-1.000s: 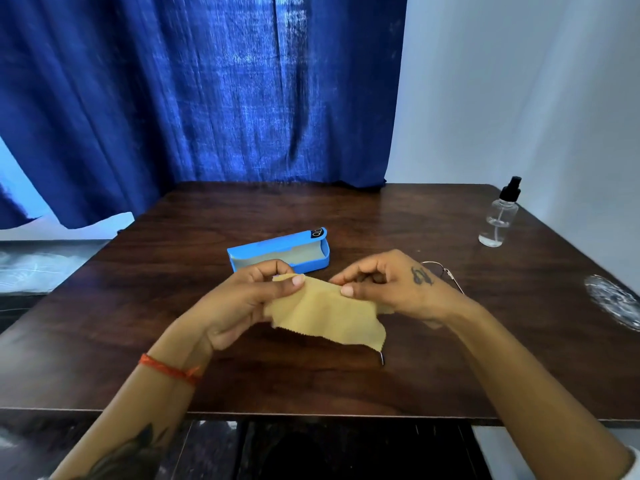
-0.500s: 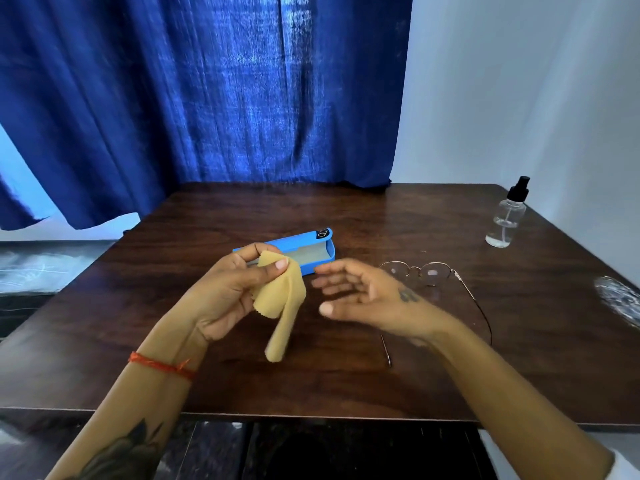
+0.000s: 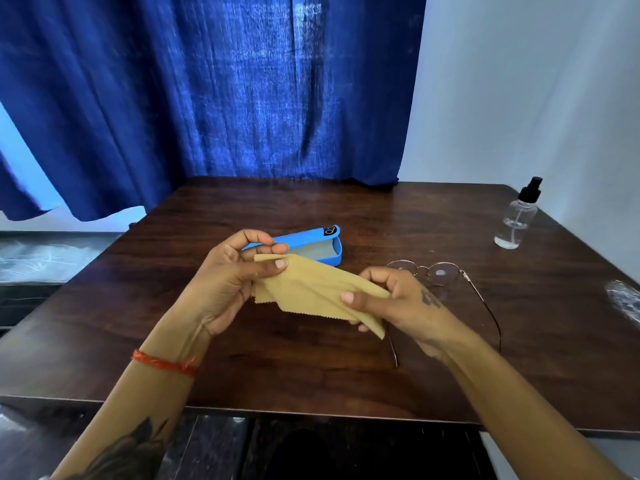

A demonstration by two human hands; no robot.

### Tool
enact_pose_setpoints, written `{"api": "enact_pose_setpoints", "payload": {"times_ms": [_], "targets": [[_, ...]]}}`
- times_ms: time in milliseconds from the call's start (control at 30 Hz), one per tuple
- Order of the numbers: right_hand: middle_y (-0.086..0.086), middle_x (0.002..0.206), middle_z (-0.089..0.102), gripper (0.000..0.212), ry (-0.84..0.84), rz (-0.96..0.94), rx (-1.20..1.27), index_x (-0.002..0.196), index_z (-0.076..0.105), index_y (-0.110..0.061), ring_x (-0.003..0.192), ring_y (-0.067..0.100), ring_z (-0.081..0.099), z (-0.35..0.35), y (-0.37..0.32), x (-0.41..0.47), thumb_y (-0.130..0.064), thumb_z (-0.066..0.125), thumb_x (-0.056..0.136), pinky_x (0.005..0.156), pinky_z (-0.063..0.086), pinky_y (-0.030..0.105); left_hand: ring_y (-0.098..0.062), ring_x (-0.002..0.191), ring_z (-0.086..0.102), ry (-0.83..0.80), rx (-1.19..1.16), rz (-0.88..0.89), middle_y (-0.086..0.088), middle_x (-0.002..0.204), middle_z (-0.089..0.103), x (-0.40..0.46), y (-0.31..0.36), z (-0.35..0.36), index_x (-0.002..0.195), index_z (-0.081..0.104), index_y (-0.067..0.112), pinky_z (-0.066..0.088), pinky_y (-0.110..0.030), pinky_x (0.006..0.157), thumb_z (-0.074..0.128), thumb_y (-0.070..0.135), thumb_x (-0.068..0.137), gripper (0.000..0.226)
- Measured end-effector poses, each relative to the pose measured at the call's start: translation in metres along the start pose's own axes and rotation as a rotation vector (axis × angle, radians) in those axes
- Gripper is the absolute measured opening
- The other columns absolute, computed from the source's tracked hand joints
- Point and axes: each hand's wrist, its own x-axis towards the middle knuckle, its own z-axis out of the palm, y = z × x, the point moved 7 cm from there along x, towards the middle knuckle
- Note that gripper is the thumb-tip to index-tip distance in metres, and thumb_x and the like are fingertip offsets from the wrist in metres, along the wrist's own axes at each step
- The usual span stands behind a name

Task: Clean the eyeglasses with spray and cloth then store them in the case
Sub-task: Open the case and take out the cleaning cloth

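**Cloth held between both hands, glasses lying on the table**

We see the yellow cloth (image 3: 313, 289) stretched in the air above the table (image 3: 398, 216), one end in each hand. The left hand (image 3: 227, 284) pinches the cloth's far-left corner between thumb and fingers, closed tight on the fabric. The right hand (image 3: 398, 301) grips the opposite end, thumb pressed on top, fingers curled under; a loose corner hangs down below it. The cloth's lower edge shows a zigzag cut.

The glasses (image 3: 436, 273) lie flat on the table just behind and beside the right hand, thin metal frame, round lenses, arms unfolded and pointing toward us. One arm runs out to the right of the wrist; the other shows below the hanging cloth corner. Neither hand touches them.

The blue case (image 3: 322, 245) sits open behind the left hand, its grey lining visible, partly hidden by the fingers. We see nothing inside it.

The spray bottle (image 3: 516, 216) stands upright near the table's far right edge, well apart from the hands, clear body, black pump top.

A blue curtain (image 3: 207, 98) hangs behind the table. We note a red thread band (image 3: 162, 363) on the left wrist.
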Motion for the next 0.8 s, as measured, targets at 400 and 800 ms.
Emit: {"api": "enact_pose_setpoints", "payload": {"times_ms": [400,800], "targets": [[0.004,0.087,0.075,0.016,0.098,0.099,0.029,0.097,0.071,-0.009,0.077,0.011,0.069,-0.029,-0.002,-0.001,-0.013,0.066,0.083,0.064,0.053,0.019,-0.009,0.074,0.069,-0.146,0.037,-0.178,-0.003,0.084,0.073,-0.019,-0.020,-0.016,0.074,0.066,0.015,0.055,-0.022,0.056,0.071,-0.016,0.056,0.037],[0.008,0.097,0.068,0.018,0.271,0.053,-1.037,0.098,0.071,-0.017,0.094,0.027,0.061,-0.012,-0.011,0.040,-0.025,0.065,0.083,0.075,0.044,0.026,-0.002,0.077,0.064,0.049,0.916,0.094,0.011,0.083,0.071,-0.008,-0.033,-0.016,0.079,0.068,0.023,0.047,-0.012,0.073,0.076,0.012,0.072,0.015]]}}
